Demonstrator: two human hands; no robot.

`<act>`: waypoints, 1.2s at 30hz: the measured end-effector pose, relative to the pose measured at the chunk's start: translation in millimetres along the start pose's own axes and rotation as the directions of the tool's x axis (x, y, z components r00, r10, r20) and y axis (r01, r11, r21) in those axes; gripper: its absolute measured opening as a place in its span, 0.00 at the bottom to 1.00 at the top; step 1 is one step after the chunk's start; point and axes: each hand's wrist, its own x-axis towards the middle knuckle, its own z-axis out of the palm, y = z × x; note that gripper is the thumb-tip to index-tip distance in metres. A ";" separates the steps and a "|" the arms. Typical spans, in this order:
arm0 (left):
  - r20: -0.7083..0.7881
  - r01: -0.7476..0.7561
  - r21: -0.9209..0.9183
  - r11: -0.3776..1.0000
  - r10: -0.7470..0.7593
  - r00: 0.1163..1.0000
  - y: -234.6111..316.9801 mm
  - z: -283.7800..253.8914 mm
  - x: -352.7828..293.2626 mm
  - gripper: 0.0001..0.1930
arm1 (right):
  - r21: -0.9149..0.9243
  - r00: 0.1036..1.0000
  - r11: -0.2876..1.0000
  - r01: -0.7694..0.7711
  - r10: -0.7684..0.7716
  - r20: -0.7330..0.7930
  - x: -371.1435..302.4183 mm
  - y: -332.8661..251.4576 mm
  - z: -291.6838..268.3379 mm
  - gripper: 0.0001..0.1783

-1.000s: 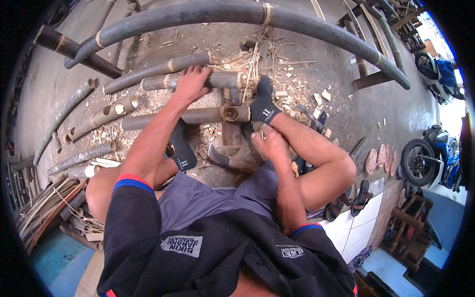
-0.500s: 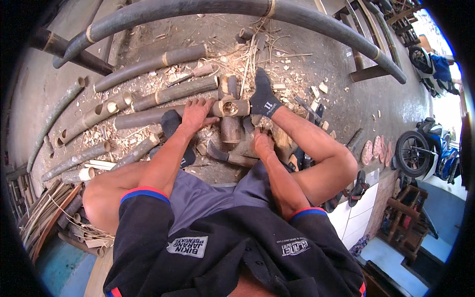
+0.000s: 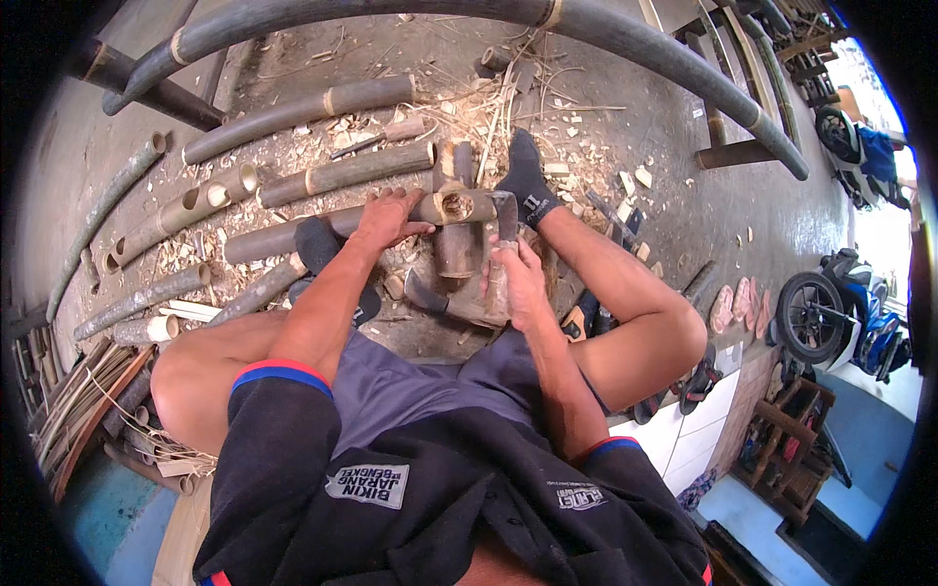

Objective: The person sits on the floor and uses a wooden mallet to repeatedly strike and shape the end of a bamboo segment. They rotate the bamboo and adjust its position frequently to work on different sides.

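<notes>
My left hand (image 3: 391, 220) grips a dark bamboo pole (image 3: 283, 237), fingers over its top and thumb on the near side. A rough pale hole (image 3: 453, 205) is cut near the pole's right end. Beneath that end lies a short, thick bamboo block (image 3: 455, 256), set crosswise. My right hand (image 3: 523, 280) is closed round the handle of a knife with a curved blade (image 3: 507, 213). The blade stands upright at the pole's right end, close to or touching it. A second curved knife (image 3: 430, 296) with a wooden handle lies below the block.
Cut bamboo lengths (image 3: 347, 168) lie left and ahead, one pole (image 3: 186, 210) with several holes. Wood chips (image 3: 234, 275) litter the floor. A long bamboo rail (image 3: 362, 18) spans the far side. My socked foot (image 3: 525, 171) rests beside the pole's right end. A motorbike (image 3: 831, 313) stands right.
My right hand has risen from low beside the wood, and now the curved knife shows in it at the pole's end. My left hand stays on the pole.
</notes>
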 end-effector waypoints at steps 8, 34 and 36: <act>0.059 0.082 -0.201 0.976 -0.071 0.996 35.1 -18.8 24.9 0.52 | -0.031 0.979 0.993 -0.114 0.107 -0.173 34.1 41.0 37.2 0.08; -0.244 0.306 -0.180 0.935 -0.344 0.907 60.0 5.5 36.4 0.46 | -0.840 0.937 0.538 -0.066 0.323 0.133 117.2 -54.1 -42.6 0.19; -0.224 0.304 -0.174 0.936 -0.339 0.914 61.3 5.5 37.3 0.45 | -0.874 0.928 0.483 -0.056 0.349 0.133 125.7 -61.5 -44.1 0.19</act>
